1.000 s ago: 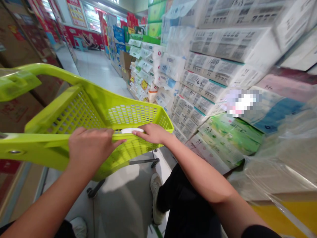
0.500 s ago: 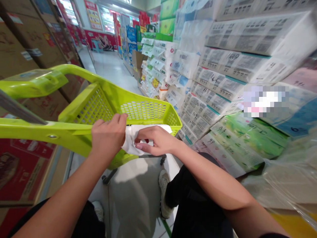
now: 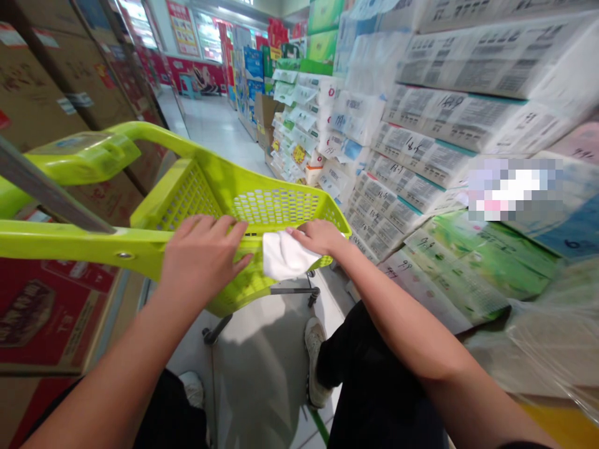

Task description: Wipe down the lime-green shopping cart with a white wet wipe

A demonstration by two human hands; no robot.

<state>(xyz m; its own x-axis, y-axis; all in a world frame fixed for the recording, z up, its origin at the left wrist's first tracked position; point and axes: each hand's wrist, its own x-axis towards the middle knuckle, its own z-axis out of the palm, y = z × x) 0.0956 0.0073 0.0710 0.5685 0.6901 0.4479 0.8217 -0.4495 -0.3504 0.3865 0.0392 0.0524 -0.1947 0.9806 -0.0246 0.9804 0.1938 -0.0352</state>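
A lime-green plastic shopping cart basket [image 3: 276,209] stands in front of me in a store aisle. My left hand [image 3: 202,255] lies on its near rim with the fingers spread flat. My right hand [image 3: 318,236] presses a white cloth [image 3: 283,260] against the near rim of the basket, fingers closed on it. The cloth hangs down over the basket's outer wall. The cart's green handle [image 3: 88,156] rises at the left.
Stacked packs of tissue paper [image 3: 421,181] fill the shelves on the right, close to my right arm. Cardboard boxes [image 3: 42,87] line the left. The tiled aisle [image 3: 215,134] runs ahead. My shoes [image 3: 314,355] stand on the grey floor under the cart.
Half a second ago both hands pinched the white cloth at the rim. Now the left hand has let go and lies flat, while the right hand holds the cloth alone.
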